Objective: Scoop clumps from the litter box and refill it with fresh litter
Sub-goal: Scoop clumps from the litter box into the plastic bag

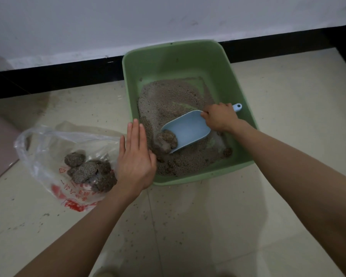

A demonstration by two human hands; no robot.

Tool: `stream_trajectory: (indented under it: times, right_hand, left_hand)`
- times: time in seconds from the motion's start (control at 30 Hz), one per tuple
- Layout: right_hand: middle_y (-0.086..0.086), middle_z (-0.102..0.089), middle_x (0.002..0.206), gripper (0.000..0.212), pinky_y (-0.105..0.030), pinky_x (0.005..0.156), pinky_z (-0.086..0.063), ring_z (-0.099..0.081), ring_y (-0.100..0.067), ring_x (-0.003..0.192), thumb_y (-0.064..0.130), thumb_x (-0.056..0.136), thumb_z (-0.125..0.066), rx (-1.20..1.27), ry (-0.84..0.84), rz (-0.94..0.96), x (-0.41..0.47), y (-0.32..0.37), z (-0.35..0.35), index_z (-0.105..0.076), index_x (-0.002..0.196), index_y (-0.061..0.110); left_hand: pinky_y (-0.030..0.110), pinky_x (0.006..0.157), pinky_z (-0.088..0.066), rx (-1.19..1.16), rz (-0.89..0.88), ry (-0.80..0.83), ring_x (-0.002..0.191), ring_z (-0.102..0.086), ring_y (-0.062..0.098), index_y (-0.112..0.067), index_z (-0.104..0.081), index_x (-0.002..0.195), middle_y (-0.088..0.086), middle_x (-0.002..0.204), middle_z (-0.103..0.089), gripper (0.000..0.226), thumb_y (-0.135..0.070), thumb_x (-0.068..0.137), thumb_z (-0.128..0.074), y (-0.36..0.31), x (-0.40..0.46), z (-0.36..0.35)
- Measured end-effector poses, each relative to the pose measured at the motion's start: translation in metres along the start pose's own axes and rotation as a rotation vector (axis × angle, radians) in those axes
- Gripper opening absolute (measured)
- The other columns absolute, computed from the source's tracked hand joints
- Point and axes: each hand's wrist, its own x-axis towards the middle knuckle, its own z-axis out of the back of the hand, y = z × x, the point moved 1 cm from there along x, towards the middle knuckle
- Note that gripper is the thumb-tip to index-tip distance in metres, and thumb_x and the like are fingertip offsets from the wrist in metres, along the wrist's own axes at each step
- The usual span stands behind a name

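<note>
Right hand grips blue scoop in green litter box on floor, a clump at its mouth. Left hand flat, fingers extended, over box's near-left rim beside plastic bag holding clumps.

Box sitting against the wall, closing off approach from behind; far half of its interior lying open above the litter. Right hand and scoop occupying the near right interior, with a clump at the scoop's mouth. Left hand lying flat over the near left rim, blocking the passage between box and bag. Floor right of the box lying free; near floor crossed by both forearms.
</note>
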Motion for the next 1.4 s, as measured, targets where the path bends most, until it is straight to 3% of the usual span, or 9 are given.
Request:
stream_trajectory:
  times: [0.27, 0.4, 0.53, 0.67, 0.8, 0.97, 1.17, 1.3, 1.4]
  right_hand:
    - [-0.017, -0.062, 0.106, 0.026, -0.04, 0.095, -0.032, -0.055, -0.032, 0.099, 0.027, 0.098, -0.035, 0.23, 0.002, -0.095, -0.005, 0.014, 0.0, -0.048, 0.082, 0.012]
    - [-0.008, -0.058, 0.086, 0.026, -0.041, 0.096, -0.031, -0.056, -0.027, 0.089, 0.029, 0.098, -0.034, 0.093, -0.096, -0.015, -0.007, 0.045, 0.011, -0.05, 0.083, 0.015]
    - [-0.003, -0.049, 0.07, 0.033, -0.039, 0.094, -0.031, -0.047, -0.022, 0.071, 0.025, 0.096, -0.039, -0.12, -0.197, 0.037, -0.014, 0.07, 0.029, -0.043, 0.066, 0.015]
    - [0.001, -0.039, 0.058, 0.022, -0.036, 0.093, -0.029, -0.043, -0.021, 0.073, 0.018, 0.091, -0.045, -0.243, -0.222, 0.061, -0.026, 0.094, 0.043, -0.044, 0.07, 0.016]
    - [0.001, -0.036, 0.058, 0.034, -0.035, 0.094, -0.028, -0.041, -0.021, 0.077, 0.016, 0.089, -0.047, -0.325, -0.232, 0.091, -0.033, 0.113, 0.054, -0.031, 0.06, 0.017]
    - [0.0, -0.035, 0.058, 0.038, -0.036, 0.093, -0.029, -0.041, -0.021, 0.078, 0.02, 0.088, -0.051, -0.342, -0.224, 0.11, -0.035, 0.121, 0.056, -0.028, 0.059, 0.017]
    - [0.001, -0.042, 0.057, 0.036, -0.038, 0.092, -0.03, -0.044, -0.02, 0.072, 0.022, 0.095, -0.042, -0.259, -0.234, 0.064, -0.029, 0.094, 0.042, -0.038, 0.059, 0.016]
    - [-0.004, -0.053, 0.072, 0.036, -0.039, 0.094, -0.035, -0.052, -0.024, 0.076, 0.031, 0.1, -0.033, -0.003, -0.152, -0.044, -0.024, 0.06, 0.015, -0.055, 0.079, 0.013]
    - [-0.008, -0.05, 0.074, 0.037, -0.035, 0.076, -0.039, -0.047, -0.025, 0.074, 0.027, 0.1, -0.035, 0.216, -0.066, -0.104, -0.02, 0.04, -0.008, -0.049, 0.07, 0.01]
  left_hand:
    - [0.038, 0.117, 0.004, -0.022, 0.016, -0.031, 0.143, 0.011, 0.017, -0.004, 0.001, 0.147, 0.009, 0.156, 0.009, 0.068, -0.028, 0.088, -0.022, 0.001, -0.001, -0.002]
    - [0.039, 0.117, 0.004, -0.076, 0.101, -0.057, 0.144, 0.009, 0.017, -0.006, 0.004, 0.147, 0.008, 0.157, 0.007, 0.07, -0.03, 0.087, -0.023, 0.002, -0.003, -0.005]
    - [0.037, 0.117, 0.006, -0.11, 0.119, -0.057, 0.144, 0.008, 0.015, -0.007, 0.005, 0.147, 0.006, 0.157, 0.006, 0.072, -0.029, 0.085, -0.025, 0.003, -0.004, -0.006]
    - [0.033, 0.116, 0.009, -0.152, 0.131, -0.059, 0.143, 0.009, 0.011, -0.009, 0.007, 0.147, 0.004, 0.157, 0.006, 0.075, -0.029, 0.083, -0.025, 0.003, -0.004, -0.006]
    - [0.033, 0.116, 0.01, -0.168, 0.127, -0.057, 0.143, 0.01, 0.01, -0.01, 0.009, 0.147, 0.003, 0.157, 0.007, 0.076, -0.028, 0.082, -0.025, 0.003, -0.003, -0.005]
    - [0.034, 0.117, 0.008, -0.174, 0.128, -0.046, 0.143, 0.01, 0.01, -0.009, 0.008, 0.147, 0.003, 0.157, 0.008, 0.076, -0.028, 0.081, -0.025, 0.004, -0.003, -0.005]
    - [0.033, 0.117, 0.007, -0.193, 0.115, -0.039, 0.143, 0.011, 0.011, -0.009, 0.008, 0.147, 0.003, 0.157, 0.008, 0.074, -0.028, 0.083, -0.023, 0.004, -0.003, -0.004]
    - [0.033, 0.117, 0.005, -0.219, 0.105, -0.033, 0.143, 0.01, 0.011, -0.009, 0.008, 0.147, 0.005, 0.157, 0.008, 0.073, -0.029, 0.084, -0.022, 0.004, -0.003, -0.004]
    - [0.032, 0.118, 0.004, -0.254, 0.097, -0.03, 0.143, 0.01, 0.011, -0.009, 0.01, 0.147, 0.005, 0.157, 0.01, 0.072, -0.029, 0.085, -0.022, 0.003, -0.003, -0.003]
